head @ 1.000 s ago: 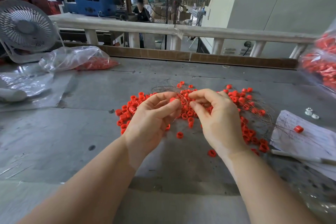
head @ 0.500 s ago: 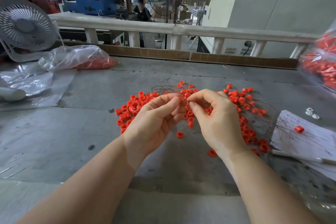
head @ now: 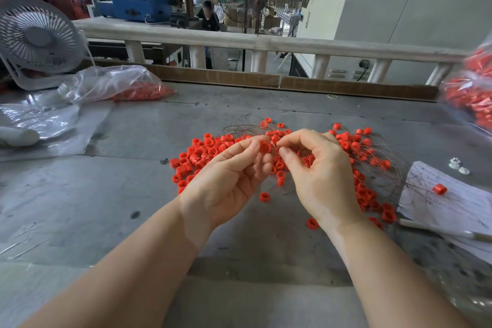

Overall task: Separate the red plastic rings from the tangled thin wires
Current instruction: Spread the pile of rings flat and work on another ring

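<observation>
Red ring (head: pixel 265 147) pinched in left hand (head: pixel 229 181); thin wires (head: pixel 277 142) pinched by right hand (head: pixel 319 173), above ring pile (head: pixel 202 154) on table (head: pixel 133 194).

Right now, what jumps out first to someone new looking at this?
The scatter of red plastic rings tangled with thin wires at the middle of the grey table. Just above it, the left hand pinches one red ring while the right hand pinches wire beside it. A clear bag of more red rings lies far left, next to a white fan.
</observation>
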`<action>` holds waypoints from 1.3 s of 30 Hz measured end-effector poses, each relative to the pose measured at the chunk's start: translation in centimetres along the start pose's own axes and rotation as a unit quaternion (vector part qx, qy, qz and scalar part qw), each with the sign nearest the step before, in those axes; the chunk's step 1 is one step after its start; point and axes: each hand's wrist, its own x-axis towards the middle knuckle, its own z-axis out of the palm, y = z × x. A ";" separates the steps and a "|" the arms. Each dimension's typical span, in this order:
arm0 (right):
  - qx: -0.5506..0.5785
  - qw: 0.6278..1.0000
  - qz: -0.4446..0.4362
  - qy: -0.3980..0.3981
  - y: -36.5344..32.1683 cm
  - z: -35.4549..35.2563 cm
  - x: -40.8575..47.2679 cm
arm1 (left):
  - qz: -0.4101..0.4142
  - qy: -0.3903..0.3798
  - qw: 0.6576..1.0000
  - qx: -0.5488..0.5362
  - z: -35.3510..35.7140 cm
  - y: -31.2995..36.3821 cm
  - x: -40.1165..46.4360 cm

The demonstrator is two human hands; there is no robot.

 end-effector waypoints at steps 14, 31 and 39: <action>0.008 0.999 -0.027 0.039 0.3 0.2 0.0 | -0.021 -0.021 1.000 -0.010 -0.1 0.2 0.0; 0.013 0.998 -0.032 0.046 0.4 0.2 0.1 | -0.021 -0.033 0.999 -0.001 -0.2 0.2 -0.1; 0.021 0.998 -0.025 0.047 0.3 0.2 0.1 | -0.017 -0.040 0.999 0.008 -0.2 0.2 -0.1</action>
